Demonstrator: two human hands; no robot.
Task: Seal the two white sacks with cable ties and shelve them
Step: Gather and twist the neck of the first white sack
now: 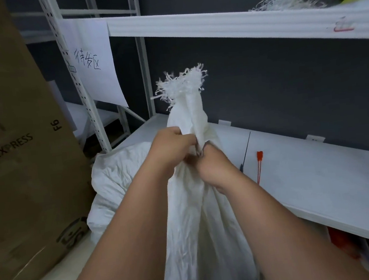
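Gathering the neck of a white sack (198, 205) with both our hands in front of the shelf (316, 173).

A large cardboard box (23, 142) stands at our left, and a second white sack (120, 179) slumps between it and the sack we hold. The held sack rises upright between our forearms, its frayed top above our fists. Our left hand (173, 147) and right hand (214, 164) both curl tightly round the bunched neck, touching each other. A red cable tie (259, 166) lies on the shelf, just right of our right hand.
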